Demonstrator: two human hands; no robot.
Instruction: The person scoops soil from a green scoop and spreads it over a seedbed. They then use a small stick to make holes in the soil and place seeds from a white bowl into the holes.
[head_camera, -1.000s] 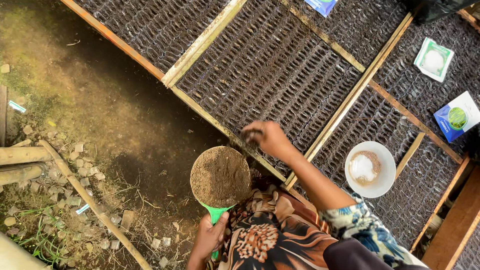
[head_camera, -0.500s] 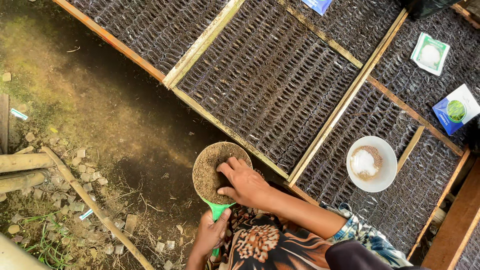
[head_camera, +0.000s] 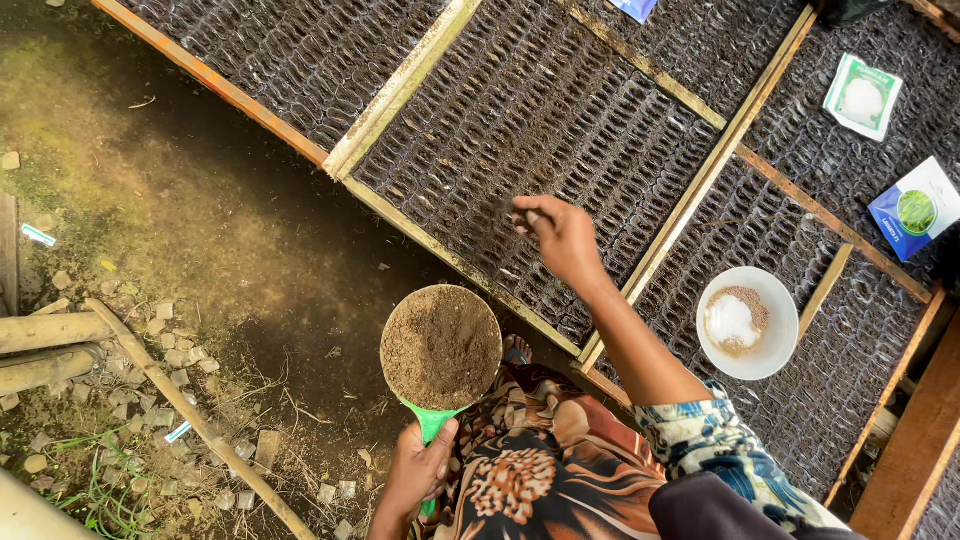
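Your left hand (head_camera: 418, 470) is closed around the green handle of a round scoop filled with dark crumbly soil (head_camera: 441, 347), holding it level just off the near edge of the seed bed, above the bare damp ground (head_camera: 200, 220). Your right hand (head_camera: 562, 235) is stretched out over the black honeycomb seedling tray framed by pale wooden slats (head_camera: 540, 130), fingers pinched together on a small dab of soil, with the fingertips low over the cells.

Judging from this, you are in the middle of topping individual cells: one pinch is out over the tray and about to be let fall. The next move calls for loosening that pinch right over a single cell so the soil drops in rather than across the ribs, while you keep the scoop steady so nothing spills.

Well to your right, a white round bowl holding pale powder and brownish grains (head_camera: 747, 322) rests on the next tray. Beyond it lie a blue seed packet (head_camera: 917, 208) and a white and green packet (head_camera: 862, 97).
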